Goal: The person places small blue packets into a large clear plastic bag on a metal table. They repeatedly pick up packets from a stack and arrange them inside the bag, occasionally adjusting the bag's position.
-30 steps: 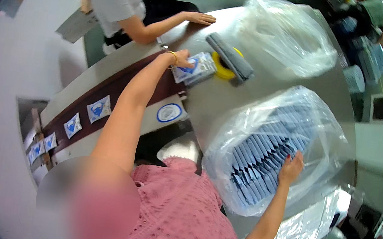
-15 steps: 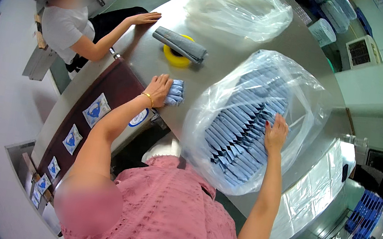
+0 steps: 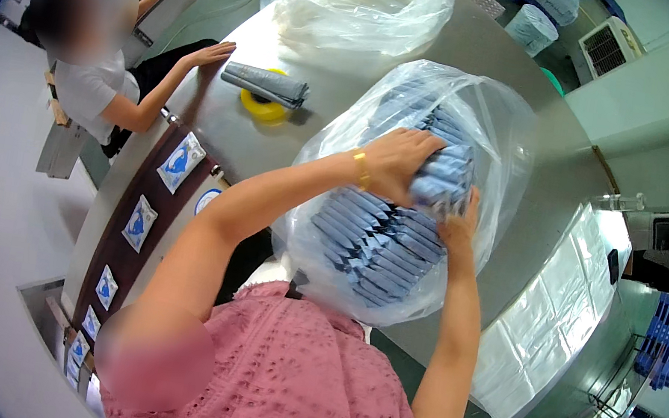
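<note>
Gripping a thick bundle of blue-grey packets (image 3: 441, 177), the left hand (image 3: 398, 162) has its fingers curled over the top of the stack, palm down, a gold bracelet (image 3: 359, 169) on the wrist. On the other side comes the right hand (image 3: 459, 226), fingers pressed up against the bundle's lower edge, so the stack sits squeezed between both hands. All of this happens inside the mouth of a big clear plastic bag (image 3: 501, 139), which stands on the grey worktable (image 3: 546, 180) right in front of the person. Below the hands, more of the same packets (image 3: 367, 249) lie stacked in slanting rows, filling the bag's lower half.

Out beyond the bag, a yellow tape roll (image 3: 265, 108) sits on the table with a grey folded bundle (image 3: 265, 84) resting across it. Farther back, a second clear bag (image 3: 357, 0) lies crumpled and pale. Along the table's left edge runs a dark strip (image 3: 131, 265) carrying white-and-blue sachets (image 3: 181, 162) spaced in a line. A co-worker's hand (image 3: 209, 54) rests flat on the table near the tape roll.
</note>
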Action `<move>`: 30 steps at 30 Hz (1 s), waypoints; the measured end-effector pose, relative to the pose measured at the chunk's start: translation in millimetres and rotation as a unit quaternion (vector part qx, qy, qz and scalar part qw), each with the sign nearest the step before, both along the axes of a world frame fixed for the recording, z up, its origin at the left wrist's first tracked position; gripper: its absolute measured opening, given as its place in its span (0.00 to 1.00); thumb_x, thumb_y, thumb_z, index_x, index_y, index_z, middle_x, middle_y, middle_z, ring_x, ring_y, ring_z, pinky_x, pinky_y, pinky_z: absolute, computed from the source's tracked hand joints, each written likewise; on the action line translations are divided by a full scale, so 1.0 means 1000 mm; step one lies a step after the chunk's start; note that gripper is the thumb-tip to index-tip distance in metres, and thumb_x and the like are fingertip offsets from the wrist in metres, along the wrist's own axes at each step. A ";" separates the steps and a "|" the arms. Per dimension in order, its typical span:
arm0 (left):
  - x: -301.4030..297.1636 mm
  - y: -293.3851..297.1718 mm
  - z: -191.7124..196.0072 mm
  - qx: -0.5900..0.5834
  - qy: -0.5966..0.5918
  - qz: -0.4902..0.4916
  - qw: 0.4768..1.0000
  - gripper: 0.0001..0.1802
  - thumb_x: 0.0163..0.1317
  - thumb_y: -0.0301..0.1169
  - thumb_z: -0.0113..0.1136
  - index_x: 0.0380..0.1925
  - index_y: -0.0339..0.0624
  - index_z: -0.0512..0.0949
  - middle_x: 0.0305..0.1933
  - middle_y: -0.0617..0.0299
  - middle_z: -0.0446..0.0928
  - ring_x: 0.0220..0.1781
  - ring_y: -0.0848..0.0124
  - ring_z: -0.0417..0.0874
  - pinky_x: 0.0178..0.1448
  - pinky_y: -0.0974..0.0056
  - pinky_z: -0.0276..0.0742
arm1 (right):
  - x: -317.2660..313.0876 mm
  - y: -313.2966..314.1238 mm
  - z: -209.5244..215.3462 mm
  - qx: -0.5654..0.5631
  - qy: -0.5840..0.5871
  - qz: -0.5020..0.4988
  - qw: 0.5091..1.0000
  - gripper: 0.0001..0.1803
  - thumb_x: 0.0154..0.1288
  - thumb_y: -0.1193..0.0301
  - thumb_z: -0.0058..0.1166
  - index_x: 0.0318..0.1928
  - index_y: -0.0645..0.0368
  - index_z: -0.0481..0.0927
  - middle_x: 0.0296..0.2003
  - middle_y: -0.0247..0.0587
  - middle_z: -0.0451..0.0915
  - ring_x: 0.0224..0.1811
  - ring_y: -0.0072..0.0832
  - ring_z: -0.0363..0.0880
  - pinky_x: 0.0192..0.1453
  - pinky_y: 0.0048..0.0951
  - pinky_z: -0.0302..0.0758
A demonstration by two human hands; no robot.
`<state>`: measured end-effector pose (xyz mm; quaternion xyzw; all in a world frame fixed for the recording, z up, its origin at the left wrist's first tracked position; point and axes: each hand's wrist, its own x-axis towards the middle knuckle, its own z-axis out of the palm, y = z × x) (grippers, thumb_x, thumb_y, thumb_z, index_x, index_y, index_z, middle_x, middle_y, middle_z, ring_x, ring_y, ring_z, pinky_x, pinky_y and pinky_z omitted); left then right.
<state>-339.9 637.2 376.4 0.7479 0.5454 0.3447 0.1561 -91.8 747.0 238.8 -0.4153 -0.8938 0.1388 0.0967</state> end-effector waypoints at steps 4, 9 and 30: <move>0.003 0.107 -0.053 -0.099 0.257 0.157 0.948 0.42 0.38 0.41 0.72 0.55 0.35 0.68 0.51 0.48 0.74 0.56 0.56 0.75 0.60 0.56 0.68 | -0.012 -0.004 0.015 0.036 -0.003 0.030 0.999 0.36 0.64 0.52 0.56 0.65 0.61 0.67 0.67 0.57 0.62 0.69 0.58 0.57 0.73 0.48 0.56; 0.023 0.148 -0.104 -0.138 0.316 0.135 0.929 0.43 0.39 0.41 0.73 0.56 0.36 0.67 0.52 0.48 0.73 0.59 0.54 0.73 0.62 0.54 0.66 | -0.007 -0.005 0.002 0.039 0.048 0.036 0.997 0.35 0.67 0.52 0.53 0.66 0.62 0.65 0.66 0.60 0.62 0.68 0.60 0.56 0.73 0.49 0.56; 0.047 0.161 -0.196 -0.115 -0.362 0.207 0.902 0.18 0.66 0.36 0.48 0.49 0.40 0.79 0.53 0.48 0.78 0.58 0.54 0.76 0.64 0.57 0.68 | -0.024 0.077 -0.011 -0.041 0.192 -0.023 0.980 0.35 0.74 0.51 0.41 0.70 0.63 0.59 0.67 0.53 0.64 0.67 0.43 0.65 0.72 0.39 0.57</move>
